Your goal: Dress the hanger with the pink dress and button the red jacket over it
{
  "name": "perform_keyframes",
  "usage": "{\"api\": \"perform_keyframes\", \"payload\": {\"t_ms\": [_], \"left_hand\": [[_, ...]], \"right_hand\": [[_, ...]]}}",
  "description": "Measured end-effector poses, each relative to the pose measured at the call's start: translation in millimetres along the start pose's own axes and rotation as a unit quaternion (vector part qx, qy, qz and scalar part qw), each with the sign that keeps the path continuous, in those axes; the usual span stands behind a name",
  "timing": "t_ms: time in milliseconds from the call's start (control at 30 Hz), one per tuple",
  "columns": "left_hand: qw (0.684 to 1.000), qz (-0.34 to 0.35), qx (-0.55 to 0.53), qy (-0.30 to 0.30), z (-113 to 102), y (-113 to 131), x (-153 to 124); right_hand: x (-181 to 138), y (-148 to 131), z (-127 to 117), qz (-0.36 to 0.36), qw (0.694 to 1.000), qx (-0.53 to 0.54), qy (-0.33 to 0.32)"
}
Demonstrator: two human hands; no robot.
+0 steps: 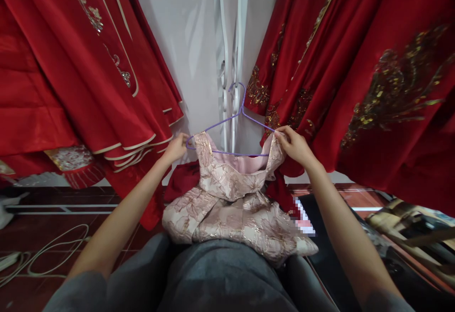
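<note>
A pale pink brocade dress (231,179) with a gold-toned pattern lies across my lap, its bodice raised toward the front. The purple hanger (222,121) passes under both shoulder straps, hook pointing away from me. My left hand (177,147) is closed at the hanger's left end, just outside the left strap. On the other side, my right hand (294,145) pinches the right strap near its top, where it covers the hanger's end. The right tip of the hanger is hidden by strap and fingers.
Red embroidered garments hang on the left (117,89) and right (355,66). Ahead stand white cabinet doors (177,32) with handles. Dark red cloth (183,179) shows behind the dress. A pale cable (53,241) lies on the tiled floor at left. A dark flat surface (322,250) is at right.
</note>
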State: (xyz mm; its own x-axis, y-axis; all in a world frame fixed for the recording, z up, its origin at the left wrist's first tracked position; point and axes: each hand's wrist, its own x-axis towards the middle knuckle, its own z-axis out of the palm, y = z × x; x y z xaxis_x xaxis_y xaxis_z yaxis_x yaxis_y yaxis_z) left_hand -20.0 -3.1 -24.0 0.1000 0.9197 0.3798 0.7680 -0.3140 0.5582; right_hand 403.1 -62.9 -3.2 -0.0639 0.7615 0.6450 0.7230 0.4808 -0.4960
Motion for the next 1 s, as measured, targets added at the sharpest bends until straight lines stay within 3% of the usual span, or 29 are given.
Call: {"api": "perform_keyframes", "payload": {"t_ms": [133, 267, 433, 500, 533, 600, 733, 800, 867, 1000], "left_hand": [[0.994, -0.038, 0.067, -0.076, 24.1, -27.4, -16.6], [0.994, -0.034, 0.029, -0.099, 29.8, -29.4, -12.7], [0.998, -0.015, -0.029, -0.045, -14.3, 11.9, 44.4], [0.997, 0.018, -0.061, 0.033, -36.7, 41.2, 58.3], [0.993, 0.049, -0.083, 0.07, -46.4, 56.7, 59.1], [0.984, 0.109, -0.106, 0.088, -60.9, 85.5, 48.7], [0.985, 0.158, -0.034, -0.058, -70.8, 116.1, 7.4], [0.979, 0.178, 0.052, -0.081, -68.2, 115.3, -6.1], [0.973, 0.187, 0.119, -0.06, -62.2, 107.2, -10.5], [0.974, 0.179, 0.137, -0.038, -44.4, 87.1, -5.9]], "right_hand": [[1.7, 0.2, -1.2, 0.016, 1.0, 0.021, -0.011], [3.8, 2.6, -4.2, 0.01, 0.999, 0.034, -0.017], [11.9, -2.2, -13.7, 0.028, 0.997, 0.067, -0.039], [18.5, -5.4, -17.1, 0.059, 0.994, 0.076, -0.056], [22.8, -6.4, -18.1, 0.075, 0.991, 0.08, -0.071], [32.7, -6.7, -18.1, 0.1, 0.983, 0.099, -0.121], [52.9, -2.6, -10.6, 0.094, 0.951, 0.143, -0.256], [59.3, -1.0, -4.3, 0.083, 0.934, 0.151, -0.314], [61.9, -0.8, 3.2, 0.08, 0.913, 0.154, -0.37], [58.8, -2.1, 15.8, 0.09, 0.879, 0.159, -0.441]]}}
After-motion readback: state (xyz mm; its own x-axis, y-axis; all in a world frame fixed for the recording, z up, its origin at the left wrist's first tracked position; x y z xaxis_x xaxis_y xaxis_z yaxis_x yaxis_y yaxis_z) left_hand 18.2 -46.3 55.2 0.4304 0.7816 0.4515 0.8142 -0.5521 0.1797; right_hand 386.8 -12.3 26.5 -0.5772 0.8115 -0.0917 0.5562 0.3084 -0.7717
